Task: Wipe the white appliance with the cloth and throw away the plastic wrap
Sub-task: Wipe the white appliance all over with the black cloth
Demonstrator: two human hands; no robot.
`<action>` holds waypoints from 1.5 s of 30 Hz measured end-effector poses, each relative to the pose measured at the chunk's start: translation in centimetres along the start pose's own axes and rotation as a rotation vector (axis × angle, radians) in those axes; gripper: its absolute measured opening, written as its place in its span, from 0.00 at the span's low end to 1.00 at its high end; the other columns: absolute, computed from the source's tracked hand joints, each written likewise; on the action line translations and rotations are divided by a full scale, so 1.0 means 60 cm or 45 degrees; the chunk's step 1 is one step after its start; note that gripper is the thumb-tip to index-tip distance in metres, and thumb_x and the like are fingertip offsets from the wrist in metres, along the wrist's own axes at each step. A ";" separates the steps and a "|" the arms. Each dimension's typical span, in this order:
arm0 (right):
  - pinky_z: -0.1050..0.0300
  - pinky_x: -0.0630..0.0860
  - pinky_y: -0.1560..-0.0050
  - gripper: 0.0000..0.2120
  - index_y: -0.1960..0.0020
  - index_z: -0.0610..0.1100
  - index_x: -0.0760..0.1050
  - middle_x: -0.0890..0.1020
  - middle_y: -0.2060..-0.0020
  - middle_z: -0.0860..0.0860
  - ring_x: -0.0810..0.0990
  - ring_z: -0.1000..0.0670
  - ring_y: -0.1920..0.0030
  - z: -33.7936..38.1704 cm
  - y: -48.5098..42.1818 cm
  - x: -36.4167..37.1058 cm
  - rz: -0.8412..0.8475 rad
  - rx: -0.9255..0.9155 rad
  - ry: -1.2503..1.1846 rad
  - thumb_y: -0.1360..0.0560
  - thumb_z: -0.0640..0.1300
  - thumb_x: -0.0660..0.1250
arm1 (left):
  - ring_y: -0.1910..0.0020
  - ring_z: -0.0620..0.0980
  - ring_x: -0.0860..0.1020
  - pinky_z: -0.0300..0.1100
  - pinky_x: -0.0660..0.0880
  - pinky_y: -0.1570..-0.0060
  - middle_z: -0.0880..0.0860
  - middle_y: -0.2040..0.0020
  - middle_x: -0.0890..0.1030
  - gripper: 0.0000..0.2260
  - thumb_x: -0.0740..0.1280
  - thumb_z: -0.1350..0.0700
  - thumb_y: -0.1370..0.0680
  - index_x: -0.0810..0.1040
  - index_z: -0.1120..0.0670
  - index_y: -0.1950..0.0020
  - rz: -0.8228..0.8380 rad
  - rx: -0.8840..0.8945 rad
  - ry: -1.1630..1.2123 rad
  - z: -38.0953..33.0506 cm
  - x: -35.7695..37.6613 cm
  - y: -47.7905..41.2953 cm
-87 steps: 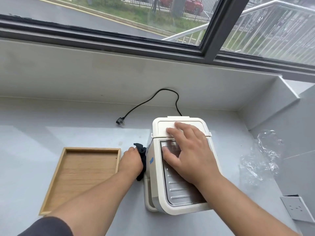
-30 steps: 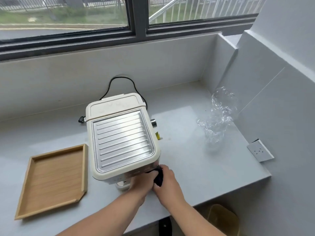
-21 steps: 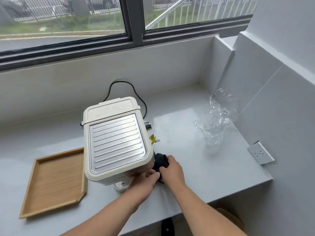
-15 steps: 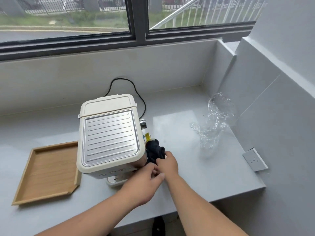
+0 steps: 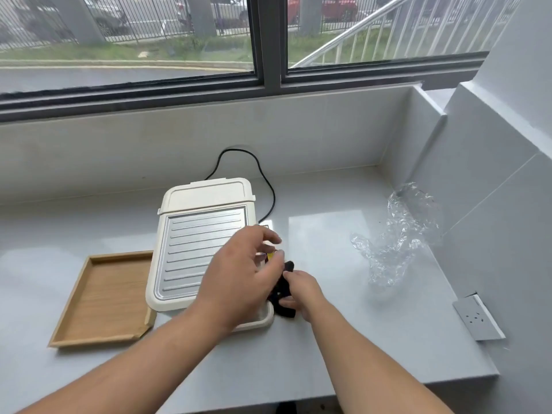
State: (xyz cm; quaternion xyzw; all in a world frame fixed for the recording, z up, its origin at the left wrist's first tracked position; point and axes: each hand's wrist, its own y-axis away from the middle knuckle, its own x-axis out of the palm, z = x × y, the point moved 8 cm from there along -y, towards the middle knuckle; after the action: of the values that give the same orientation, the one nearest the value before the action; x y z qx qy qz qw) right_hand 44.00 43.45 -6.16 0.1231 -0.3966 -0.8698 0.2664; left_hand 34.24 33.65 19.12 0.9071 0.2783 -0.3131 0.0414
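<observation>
The white appliance (image 5: 197, 234) with a ribbed metal top stands in the middle of the grey counter. A dark cloth (image 5: 283, 294) is pressed against its right side, and my right hand (image 5: 301, 289) grips that cloth. Above the appliance's front right corner hovers my left hand (image 5: 245, 273), fingers spread and holding nothing. Crumpled clear plastic wrap (image 5: 394, 237) lies on the counter to the right, against the wall, apart from both hands.
A wooden tray (image 5: 101, 297) sits left of the appliance, touching it. The black power cord (image 5: 263, 174) loops behind the appliance. A wall socket (image 5: 478, 316) is at the right. The counter's front edge (image 5: 388, 386) runs close below my arms.
My left hand has lifted from the appliance's front and now hovers over its top right corner. My right hand stays on the cloth at the right side. The view tilted slightly.
</observation>
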 end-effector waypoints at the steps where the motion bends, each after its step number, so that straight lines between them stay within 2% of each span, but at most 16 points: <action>1: 0.44 0.86 0.50 0.06 0.46 0.44 0.79 0.84 0.47 0.42 0.86 0.40 0.49 0.004 -0.004 -0.004 0.006 0.013 -0.022 0.19 0.44 0.65 | 0.48 0.36 0.81 0.30 0.76 0.52 0.38 0.48 0.82 0.05 0.67 0.46 0.24 0.77 0.39 0.49 -0.074 -0.019 -0.010 0.010 -0.024 -0.017; 2: 0.43 0.86 0.49 0.04 0.49 0.46 0.79 0.83 0.47 0.43 0.86 0.41 0.49 0.010 -0.008 -0.004 0.011 0.004 -0.027 0.19 0.45 0.66 | 0.47 0.35 0.79 0.29 0.74 0.51 0.38 0.46 0.82 0.05 0.67 0.46 0.24 0.77 0.39 0.49 -0.136 -0.014 -0.084 0.021 -0.050 -0.034; 4: 0.45 0.87 0.50 0.04 0.51 0.49 0.79 0.84 0.49 0.46 0.87 0.44 0.50 0.023 -0.024 -0.005 0.031 -0.019 0.019 0.19 0.48 0.67 | 0.40 0.37 0.76 0.38 0.73 0.38 0.41 0.39 0.80 0.10 0.66 0.44 0.23 0.77 0.40 0.42 -0.205 0.027 -0.335 0.047 -0.094 -0.066; 6: 0.45 0.87 0.52 0.06 0.50 0.50 0.79 0.84 0.49 0.46 0.87 0.43 0.50 0.033 -0.037 0.001 0.042 -0.010 0.033 0.19 0.51 0.66 | 0.24 0.50 0.66 0.51 0.62 0.24 0.48 0.26 0.74 0.22 0.64 0.37 0.22 0.76 0.44 0.31 -0.148 -0.016 -0.625 0.084 -0.121 -0.093; 8: 0.44 0.87 0.51 0.08 0.52 0.48 0.76 0.81 0.50 0.43 0.87 0.38 0.54 0.040 -0.048 0.004 0.025 0.053 0.026 0.18 0.52 0.66 | 0.17 0.52 0.54 0.58 0.50 0.19 0.48 0.17 0.62 0.30 0.61 0.28 0.23 0.70 0.40 0.24 -0.013 -0.141 -0.787 0.123 -0.128 -0.107; 10: 0.41 0.85 0.47 0.10 0.54 0.48 0.74 0.78 0.51 0.43 0.86 0.36 0.56 0.052 -0.061 0.006 0.010 0.068 0.088 0.18 0.52 0.65 | 0.16 0.51 0.48 0.61 0.46 0.18 0.45 0.15 0.56 0.36 0.57 0.22 0.27 0.64 0.36 0.22 0.085 -0.192 -0.825 0.149 -0.120 -0.111; 12: 0.40 0.85 0.46 0.10 0.54 0.46 0.75 0.78 0.54 0.45 0.85 0.37 0.57 0.063 -0.077 0.007 0.001 0.061 0.102 0.18 0.51 0.65 | 0.16 0.50 0.48 0.62 0.46 0.19 0.44 0.15 0.55 0.39 0.52 0.19 0.29 0.62 0.35 0.22 0.077 -0.178 -0.848 0.157 -0.115 -0.113; 14: 0.45 0.87 0.55 0.09 0.52 0.44 0.76 0.79 0.56 0.45 0.83 0.41 0.60 0.074 -0.090 0.013 0.023 0.045 0.099 0.18 0.49 0.65 | 0.16 0.51 0.48 0.62 0.46 0.19 0.44 0.15 0.55 0.41 0.51 0.18 0.30 0.61 0.35 0.21 0.056 -0.176 -0.872 0.161 -0.115 -0.117; 16: 0.54 0.83 0.67 0.08 0.46 0.42 0.77 0.80 0.56 0.45 0.81 0.45 0.63 0.088 -0.094 0.022 0.075 0.039 0.105 0.19 0.46 0.65 | 0.16 0.51 0.48 0.61 0.45 0.18 0.44 0.15 0.54 0.41 0.50 0.17 0.31 0.61 0.35 0.21 0.055 -0.174 -0.888 0.164 -0.114 -0.119; 18: 0.57 0.80 0.71 0.08 0.42 0.40 0.76 0.81 0.57 0.44 0.81 0.47 0.67 0.108 -0.095 0.035 0.139 0.033 0.152 0.19 0.42 0.64 | 0.16 0.51 0.48 0.61 0.45 0.18 0.45 0.15 0.55 0.41 0.51 0.17 0.31 0.61 0.35 0.21 0.053 -0.163 -0.893 0.165 -0.113 -0.120; 21: 0.58 0.77 0.73 0.09 0.42 0.41 0.76 0.82 0.58 0.44 0.81 0.48 0.74 0.155 -0.094 0.046 0.157 -0.029 0.234 0.20 0.41 0.64 | 0.16 0.51 0.48 0.61 0.46 0.18 0.46 0.15 0.56 0.41 0.51 0.18 0.30 0.61 0.35 0.21 0.042 -0.147 -0.897 0.164 -0.112 -0.120; 25: 0.56 0.80 0.69 0.08 0.44 0.42 0.76 0.84 0.56 0.44 0.85 0.46 0.67 0.224 -0.075 0.061 0.178 -0.145 0.122 0.20 0.44 0.64 | 0.16 0.52 0.48 0.61 0.46 0.18 0.46 0.15 0.55 0.41 0.50 0.17 0.31 0.61 0.34 0.21 0.037 -0.150 -0.902 0.166 -0.113 -0.122; 29: 0.56 0.80 0.69 0.06 0.48 0.45 0.77 0.85 0.59 0.48 0.84 0.51 0.69 0.272 -0.037 0.065 0.165 -0.302 0.073 0.23 0.45 0.64 | 0.16 0.51 0.45 0.62 0.44 0.18 0.45 0.15 0.54 0.42 0.48 0.17 0.31 0.59 0.34 0.20 0.054 -0.165 -0.903 0.170 -0.110 -0.123; 35: 0.53 0.80 0.64 0.08 0.54 0.48 0.77 0.82 0.62 0.51 0.81 0.49 0.65 0.316 0.026 0.063 0.167 -0.490 0.020 0.32 0.49 0.65 | 0.16 0.50 0.44 0.62 0.42 0.18 0.45 0.14 0.53 0.43 0.48 0.16 0.31 0.57 0.34 0.20 0.042 -0.171 -0.901 0.173 -0.109 -0.121; 42: 0.49 0.74 0.58 0.06 0.56 0.51 0.77 0.81 0.65 0.52 0.77 0.48 0.63 0.354 0.099 0.054 0.038 -0.762 0.161 0.32 0.48 0.65 | 0.16 0.50 0.44 0.61 0.41 0.19 0.46 0.14 0.53 0.42 0.49 0.17 0.31 0.58 0.34 0.20 0.045 -0.179 -0.881 0.168 -0.109 -0.119; 45: 0.53 0.75 0.60 0.08 0.54 0.54 0.77 0.83 0.66 0.57 0.79 0.54 0.66 0.364 0.131 0.053 -0.076 -0.875 0.273 0.33 0.50 0.65 | 0.16 0.51 0.44 0.61 0.40 0.19 0.46 0.14 0.53 0.42 0.50 0.18 0.31 0.59 0.34 0.20 0.046 -0.183 -0.862 0.164 -0.111 -0.118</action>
State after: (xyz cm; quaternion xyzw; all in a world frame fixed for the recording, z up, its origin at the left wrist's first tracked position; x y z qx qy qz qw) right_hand 34.97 51.02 14.08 0.1286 -0.0471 -0.9419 0.3068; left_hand 20.79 33.94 15.87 0.7512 0.2542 -0.5751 0.2008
